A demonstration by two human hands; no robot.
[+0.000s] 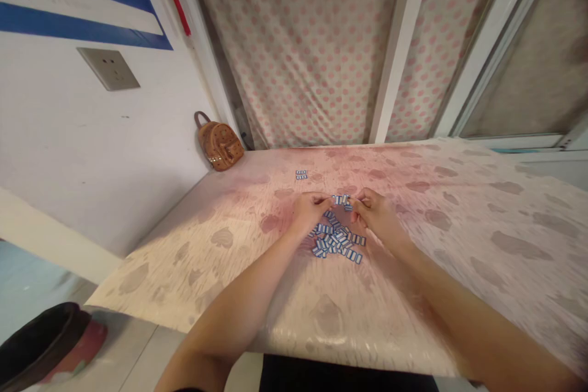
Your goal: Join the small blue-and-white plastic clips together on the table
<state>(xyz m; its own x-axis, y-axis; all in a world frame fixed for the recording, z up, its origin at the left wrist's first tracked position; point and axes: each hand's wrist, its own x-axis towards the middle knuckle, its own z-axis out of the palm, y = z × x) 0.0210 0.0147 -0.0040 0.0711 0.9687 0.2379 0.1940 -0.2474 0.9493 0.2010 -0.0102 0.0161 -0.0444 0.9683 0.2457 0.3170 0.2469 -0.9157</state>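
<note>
Both hands are raised slightly over the middle of the table, thumbs and fingers pinched toward each other. Between them is a short strip of small blue-and-white rectangular pieces (341,199). My left hand (313,208) is closed on its left end, and my right hand (371,211) is closed at its right end, where one or two pieces sit at an angle. Just below lies a loose pile of the same blue-edged pieces (337,240), overlapping in several directions. They are too small to tell exactly what they are. Farther back, two short rows of such pieces (301,174) lie side by side.
A patterned cloth (220,285) covers the table. A small brown backpack-shaped bag (221,146) leans at the back left corner by the wall. Behind the table hangs a dotted curtain (312,43). A dark-rimmed bin (82,346) stands on the floor at lower left.
</note>
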